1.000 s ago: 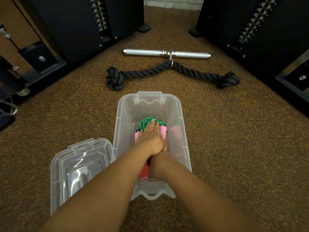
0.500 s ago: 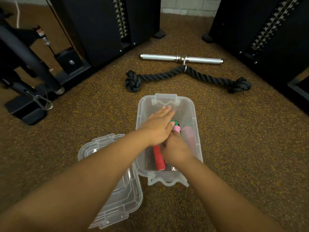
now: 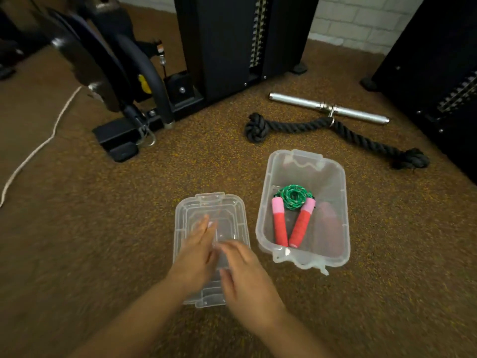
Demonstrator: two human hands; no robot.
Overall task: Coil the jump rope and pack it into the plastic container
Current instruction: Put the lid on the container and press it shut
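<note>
The clear plastic container (image 3: pixel 265 192) stands open on the brown floor. Inside it lies the jump rope (image 3: pixel 294 196), its green cord coiled and its two red and pink handles side by side in a V. The clear lid (image 3: pixel 191 210) lies flat on the floor just left of the container. My left hand (image 3: pixel 197 250) hovers over the lid with fingers spread, blurred by motion. My right hand (image 3: pixel 245 275) is over the lid's near right part, fingers apart, holding nothing.
A black knotted rope attachment (image 3: pixel 296 125) and a chrome bar (image 3: pixel 327 108) lie beyond the container. Black weight machines (image 3: pixel 232 42) stand at the back and right. A machine base (image 3: pixel 118 140) and a white cord (image 3: pixel 38 148) are to the left.
Both hands have let go of the jump rope, left the container and moved left over the lid. The view has swung left.
</note>
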